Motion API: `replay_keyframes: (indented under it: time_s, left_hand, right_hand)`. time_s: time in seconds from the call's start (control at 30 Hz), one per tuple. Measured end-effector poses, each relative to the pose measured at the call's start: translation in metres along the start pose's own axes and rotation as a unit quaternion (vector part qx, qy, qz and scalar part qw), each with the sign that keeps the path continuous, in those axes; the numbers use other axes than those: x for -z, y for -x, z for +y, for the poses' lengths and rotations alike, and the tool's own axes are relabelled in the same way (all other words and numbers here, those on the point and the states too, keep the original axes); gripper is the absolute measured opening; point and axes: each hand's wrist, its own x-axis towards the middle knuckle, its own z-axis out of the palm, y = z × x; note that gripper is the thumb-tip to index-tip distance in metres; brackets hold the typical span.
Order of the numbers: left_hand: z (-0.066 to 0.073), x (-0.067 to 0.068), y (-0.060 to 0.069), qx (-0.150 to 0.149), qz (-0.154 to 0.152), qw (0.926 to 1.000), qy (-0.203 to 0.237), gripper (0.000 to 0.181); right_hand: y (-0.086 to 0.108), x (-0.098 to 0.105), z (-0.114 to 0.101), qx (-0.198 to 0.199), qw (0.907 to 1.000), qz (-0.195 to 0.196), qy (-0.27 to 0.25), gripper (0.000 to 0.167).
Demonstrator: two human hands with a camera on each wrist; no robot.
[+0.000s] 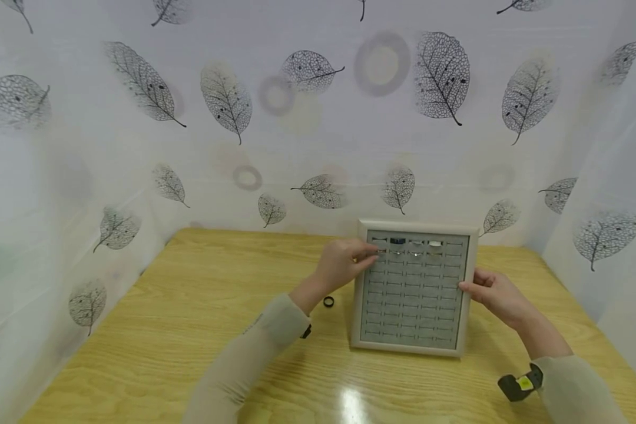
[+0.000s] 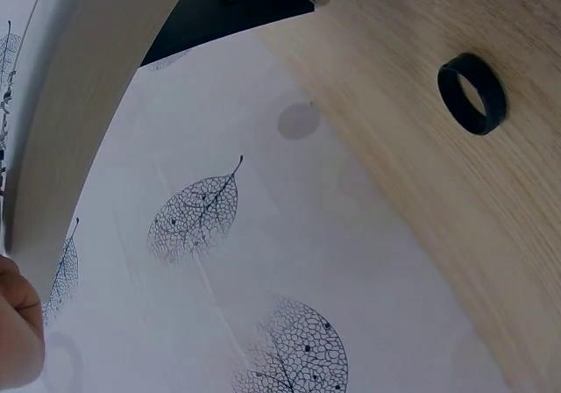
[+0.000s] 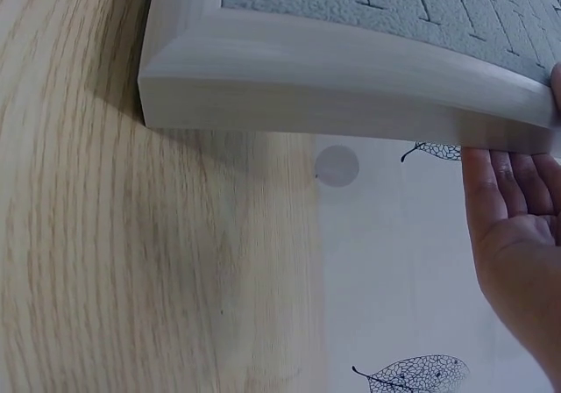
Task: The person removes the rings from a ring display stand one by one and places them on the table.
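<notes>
A ring display board, grey with rows of slots in a pale frame, stands tilted back on the table. Several rings, including a dark band and a white one, sit in its top two rows. At the left end of the second row, my left hand pinches a small ring, mostly hidden by the fingertips. My right hand grips the right side of the frame, thumb in front and fingers behind; the right wrist view shows these fingers against the frame's side.
A black ring lies on the wooden table, left of the board and under my left forearm. A dark support shows behind the board. Leaf-printed sheeting hangs behind and at both sides.
</notes>
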Motion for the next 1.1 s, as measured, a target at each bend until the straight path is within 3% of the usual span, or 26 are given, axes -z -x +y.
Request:
replay_keyframes:
  time_s: [0.13,0.37,0.57,0.77,1.1]
  left_hand:
    - [0.0017,-0.0005,-0.0011,0.003,-0.002,1.0,-0.008,0.011]
    - [0.002,-0.0016,-0.0035,0.007,-0.006,0.9998,-0.015,0.01]
    - [0.0019,-0.0012,-0.0059,0.008,-0.022,0.9991,-0.037,0.009]
    - [0.0025,-0.0009,-0.0074,-0.016,-0.03,0.9962,-0.081,0.008]
    - [0.0021,-0.0005,-0.0056,-0.052,-0.021,0.9947,-0.086,0.006]
  right_hand:
    - [-0.0018,0.0011,-0.0002,0.003,0.9997,-0.004,0.024,0.039]
    - [-0.0017,0.0025,-0.0017,0.01,0.9999,-0.007,0.009,0.03]
    - [-0.0018,0.0015,-0.0031,0.009,0.9999,-0.004,0.011,0.035]
    - [-0.0012,0.0001,-0.0015,0.004,0.9998,0.004,0.017,0.04]
    - [0.0012,-0.0057,-0.0043,-0.012,0.9988,0.025,0.041,0.054]
